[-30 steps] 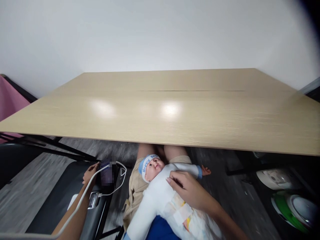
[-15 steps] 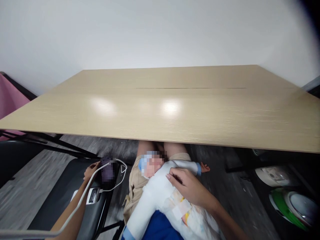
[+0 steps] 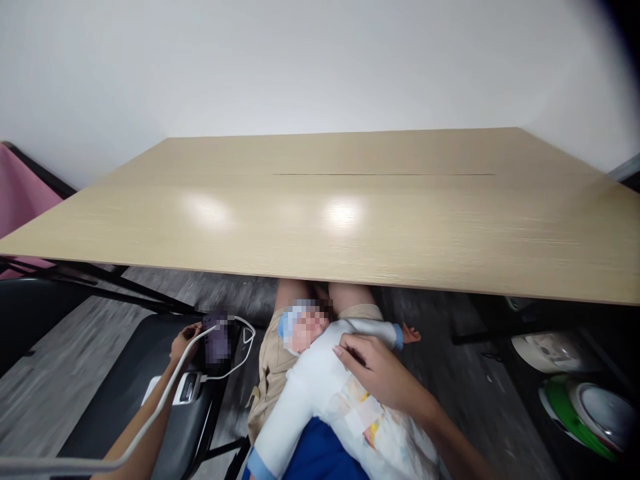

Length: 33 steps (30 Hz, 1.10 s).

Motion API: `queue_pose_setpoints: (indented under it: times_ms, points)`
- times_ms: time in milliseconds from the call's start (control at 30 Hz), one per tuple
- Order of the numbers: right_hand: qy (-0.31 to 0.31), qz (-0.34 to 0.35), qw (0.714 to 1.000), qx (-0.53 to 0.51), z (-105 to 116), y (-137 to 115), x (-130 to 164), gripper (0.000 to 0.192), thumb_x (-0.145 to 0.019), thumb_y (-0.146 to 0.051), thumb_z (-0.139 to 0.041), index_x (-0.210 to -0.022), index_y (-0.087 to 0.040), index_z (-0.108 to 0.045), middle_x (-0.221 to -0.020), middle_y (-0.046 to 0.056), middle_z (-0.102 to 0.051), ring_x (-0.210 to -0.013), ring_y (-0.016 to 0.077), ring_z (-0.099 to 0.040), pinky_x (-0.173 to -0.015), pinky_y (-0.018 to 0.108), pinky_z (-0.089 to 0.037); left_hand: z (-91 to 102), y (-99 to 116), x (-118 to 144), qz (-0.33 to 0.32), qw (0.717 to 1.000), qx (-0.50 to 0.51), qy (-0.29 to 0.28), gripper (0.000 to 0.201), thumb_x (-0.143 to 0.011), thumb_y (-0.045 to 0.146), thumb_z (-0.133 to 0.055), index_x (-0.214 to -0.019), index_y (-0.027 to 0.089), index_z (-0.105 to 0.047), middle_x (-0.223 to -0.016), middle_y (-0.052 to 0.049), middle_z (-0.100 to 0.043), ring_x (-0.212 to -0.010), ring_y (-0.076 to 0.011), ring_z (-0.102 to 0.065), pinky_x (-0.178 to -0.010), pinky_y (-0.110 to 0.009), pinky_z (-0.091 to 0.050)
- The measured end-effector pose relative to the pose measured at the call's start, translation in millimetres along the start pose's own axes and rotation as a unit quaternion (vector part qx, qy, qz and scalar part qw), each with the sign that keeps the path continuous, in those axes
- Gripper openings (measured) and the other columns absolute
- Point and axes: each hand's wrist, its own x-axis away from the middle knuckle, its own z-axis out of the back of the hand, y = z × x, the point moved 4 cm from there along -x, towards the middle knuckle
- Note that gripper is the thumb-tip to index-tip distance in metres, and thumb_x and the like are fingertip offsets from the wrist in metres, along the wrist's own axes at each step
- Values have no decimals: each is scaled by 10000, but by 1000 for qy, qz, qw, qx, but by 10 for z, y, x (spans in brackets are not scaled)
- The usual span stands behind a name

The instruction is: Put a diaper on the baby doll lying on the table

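Doll [image 3: 320,393]: baby doll in white sleepsuit and patterned diaper, lying face up across the person's lap, below the near edge of the table [image 3: 350,220]; head in a blue-and-white cap points toward the table, one arm reaches out to the right.
Right hand [image 3: 377,370]: palm down on the doll's chest, fingers loosely curled, pressing rather than gripping; nothing is enclosed in it.
Left hand [image 3: 184,343]: out to the left at a phone [image 3: 217,340] on the black chair [image 3: 145,393]; fingertips touch the phone's edge; whether they grip it, I cannot tell.
Cable [image 3: 165,407]: white, runs from the phone along the left forearm, with a loop lying near the doll's head.
Nearby: white and green appliances [image 3: 575,393] on the floor at right, well apart from both hands.
Risk 1: doll is held by one flat palm only; if the knees shift or the palm lifts, it could slide off the lap toward the floor.
Risk 2: attention is split to the left; reaching further could roll the doll sideways.
Risk 3: cable loop could snag the forearm or the doll and drag the phone off the chair's edge.
Risk 4: raising the doll straight up could knock its head on the table's near edge.
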Motion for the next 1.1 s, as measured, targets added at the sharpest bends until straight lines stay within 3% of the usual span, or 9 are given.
queue_pose_setpoints:
  times_ms: [167,300,467,633,867,1100]
  points:
    - [-11,-11,1000,5,-29,41,-9,419,-1143,-452,-468,-779,-245,-455,-737,-8,-582,-718,203,-596,-659,367,-366,-93,-95,53,49,999,-20,-2,564,-1011,536,-525,-1334,143,-769,-1247,-214,-815,-1262,-432,-731,-1050,-526,-571]
    - [-14,-15,1000,-4,-38,44,0,402,-1152,-415,-482,-788,-246,-480,-741,-5,-583,-716,196,-575,-669,367,-354,-213,-134,266,33,998,-46,7,775,-961,678,-507,-1462,121,-706,-1465,-272,-700,-1400,-521,-617,-1157,-643,-492]
    - [-14,-14,1000,-18,-32,34,15,393,-1155,-393,-491,-792,-242,-517,-752,1,-603,-720,191,-566,-675,367,-353,-336,-215,585,-26,996,-87,23,956,-899,777,-493,-1525,68,-631,-1479,-323,-631,-1409,-561,-563,-1182,-687,-441]
    - [-18,-12,1000,-11,-38,47,13,406,-1159,-405,-483,-794,-233,-526,-748,-5,-607,-718,184,-572,-664,359,-355,-376,-253,766,-79,991,-105,38,1025,-896,829,-483,-1561,56,-583,-1459,-312,-632,-1393,-535,-572,-1171,-650,-455]
    - [0,-2,1000,-15,-19,41,10,381,-1148,-369,-511,-801,-243,-603,-749,8,-663,-713,196,-624,-657,357,-406,-388,-229,854,-87,989,-112,43,1134,-881,884,-455,-1648,49,-500,-1544,-321,-559,-1435,-549,-537,-1188,-645,-444]
    - [-3,-4,1000,-26,-17,30,11,382,-1146,-379,-508,-802,-246,-605,-754,19,-666,-721,206,-630,-667,372,-425,-400,-254,837,-85,989,-110,42,1116,-902,882,-424,-1651,59,-499,-1561,-318,-550,-1447,-556,-523,-1201,-652,-427]
